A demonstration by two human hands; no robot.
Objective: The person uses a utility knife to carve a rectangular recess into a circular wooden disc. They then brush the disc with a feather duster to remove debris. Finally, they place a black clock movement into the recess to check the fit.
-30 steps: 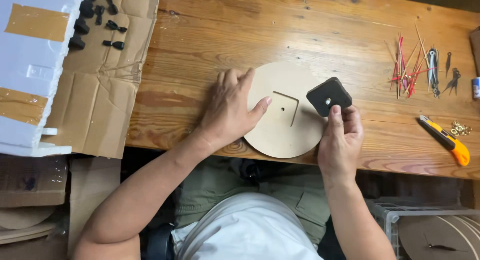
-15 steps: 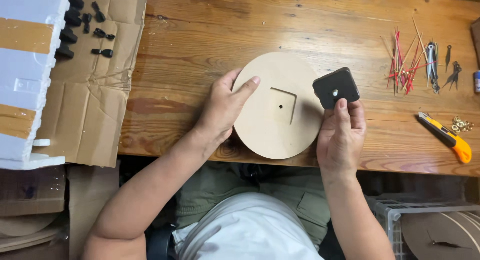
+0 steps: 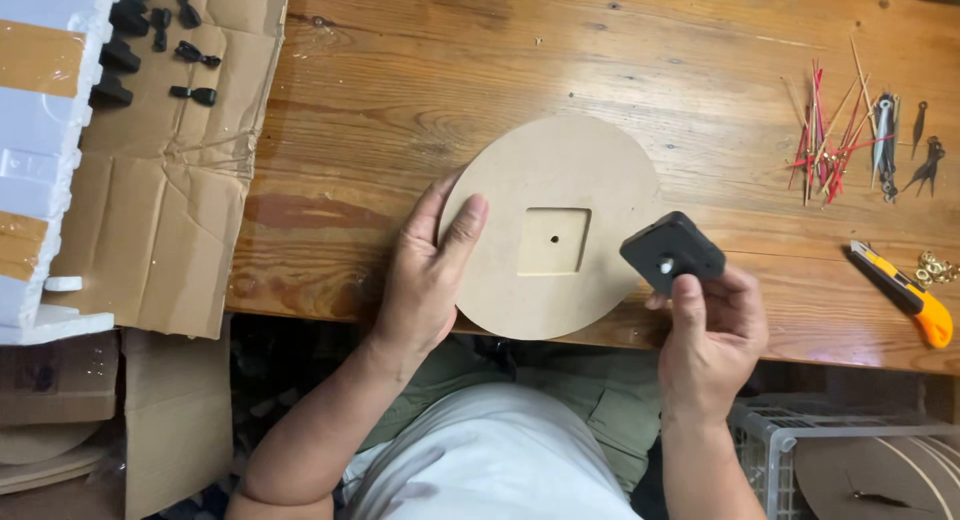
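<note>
Scanning from the left: a white foam block [image 3: 45, 150] sits on flattened cardboard [image 3: 165, 190], with several small black plastic parts [image 3: 190, 95] laid out loose on the cardboard, well away from your hands.

Your left hand [image 3: 425, 275] lies flat and spread on the left edge of the round fibreboard disc [image 3: 550, 225], thumb on its face. Fingers are open, nothing gripped; the press looks meant to stop the disc sliding on the worktop [image 3: 420, 90].

The disc lies flat near the front edge of the worktop. Its face shows 1 square recess [image 3: 553, 242] with 1 small centre hole, turned up toward you.

Your right hand [image 3: 712, 325] pinches a black square box with a small shaft [image 3: 672, 252], held tilted just beside the disc's right rim, shaft side up.

Far right: a bundle of thin red and metal hands [image 3: 835, 135], an orange utility knife [image 3: 905, 295], small brass nuts [image 3: 938, 268].
</note>
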